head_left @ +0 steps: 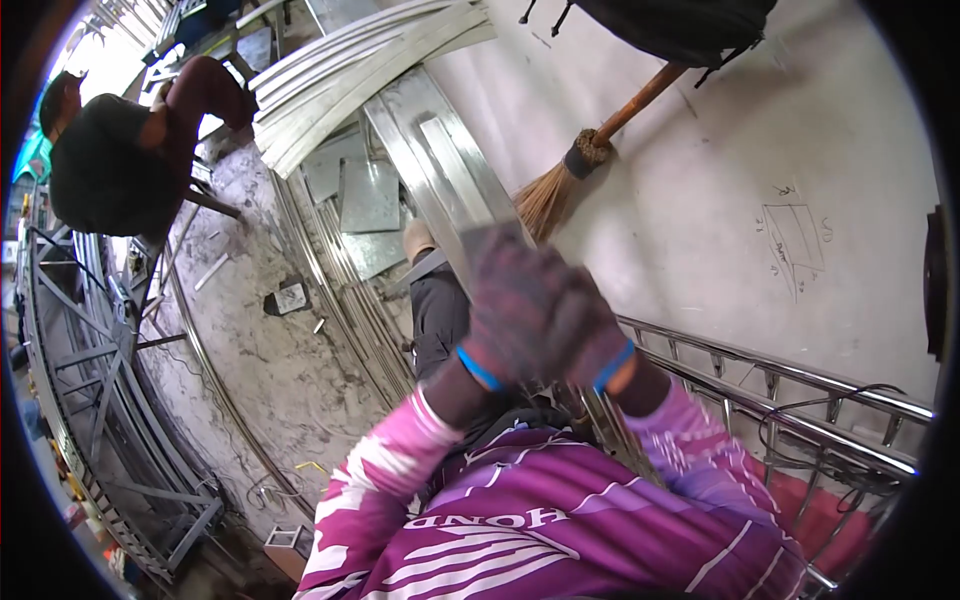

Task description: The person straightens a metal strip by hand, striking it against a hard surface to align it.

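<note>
My left hand and my right hand are pressed together in front of my chest. Both wear dark knit gloves with blue cuffs. The fingers look curled and are blurred by motion. A smeared grey patch shows at the top of the hands; whether it is a held piece cannot be made out. Just beyond them lies a long shiny metal channel. One of my legs, in dark trousers, stretches out beneath the hands.
A straw broom leans by the pale wall, below a black bag. Stainless railing stands right. Metal strips, sheet pieces and long bars cover the floor. A seated person and steel frames are left.
</note>
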Motion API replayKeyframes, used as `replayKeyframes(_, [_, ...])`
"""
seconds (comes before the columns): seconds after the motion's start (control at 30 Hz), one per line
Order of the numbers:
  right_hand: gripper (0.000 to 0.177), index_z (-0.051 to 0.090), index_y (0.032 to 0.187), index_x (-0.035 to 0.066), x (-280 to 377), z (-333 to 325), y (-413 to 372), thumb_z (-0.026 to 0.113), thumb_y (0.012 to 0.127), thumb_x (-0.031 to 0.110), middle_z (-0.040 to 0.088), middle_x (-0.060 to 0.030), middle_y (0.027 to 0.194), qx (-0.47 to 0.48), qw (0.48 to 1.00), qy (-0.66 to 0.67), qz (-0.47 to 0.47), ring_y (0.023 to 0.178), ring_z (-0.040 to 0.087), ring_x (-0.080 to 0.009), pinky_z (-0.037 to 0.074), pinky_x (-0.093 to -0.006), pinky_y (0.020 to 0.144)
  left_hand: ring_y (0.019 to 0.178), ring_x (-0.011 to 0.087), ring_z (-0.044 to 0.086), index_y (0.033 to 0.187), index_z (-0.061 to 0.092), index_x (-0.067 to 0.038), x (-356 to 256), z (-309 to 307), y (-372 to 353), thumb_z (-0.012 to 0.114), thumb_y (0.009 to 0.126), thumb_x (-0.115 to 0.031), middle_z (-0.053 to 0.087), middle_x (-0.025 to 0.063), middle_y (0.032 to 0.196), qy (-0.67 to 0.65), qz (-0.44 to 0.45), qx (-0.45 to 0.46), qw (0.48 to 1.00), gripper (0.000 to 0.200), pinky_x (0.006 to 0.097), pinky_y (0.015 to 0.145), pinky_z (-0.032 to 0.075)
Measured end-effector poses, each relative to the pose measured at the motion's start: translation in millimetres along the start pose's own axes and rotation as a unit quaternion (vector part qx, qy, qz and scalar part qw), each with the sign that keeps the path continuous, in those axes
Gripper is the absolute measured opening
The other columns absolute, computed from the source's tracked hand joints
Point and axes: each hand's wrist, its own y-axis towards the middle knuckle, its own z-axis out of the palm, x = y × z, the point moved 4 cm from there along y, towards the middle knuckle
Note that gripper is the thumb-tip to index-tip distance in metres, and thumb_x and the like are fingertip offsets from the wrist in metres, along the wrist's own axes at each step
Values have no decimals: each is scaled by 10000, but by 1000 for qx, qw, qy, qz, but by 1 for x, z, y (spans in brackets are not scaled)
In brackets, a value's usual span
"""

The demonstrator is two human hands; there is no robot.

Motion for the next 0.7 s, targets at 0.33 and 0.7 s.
replayKeyframes(0.33, [468,686,1326,175,-30,-11,110,631,955,456,706,-117,1322,-42,999,0,2,1223,668,-299,514,-519,1030,1047,369,678,1025,780,-93,78,-21,46,715,901,-330,741,132,1040,50,-55,1,997,275,508,1104,457])
replayKeyframes(0.7, [530,662,1394,189,-31,12,58,664,917,421,674,-70,1396,-82,996,24,-14,1313,589,-313,481,-474,1092,897,338,618,914,765,-118,42,3,27,682,890,-263,713,100,916,76,27,-21,996,169,494,924,465])
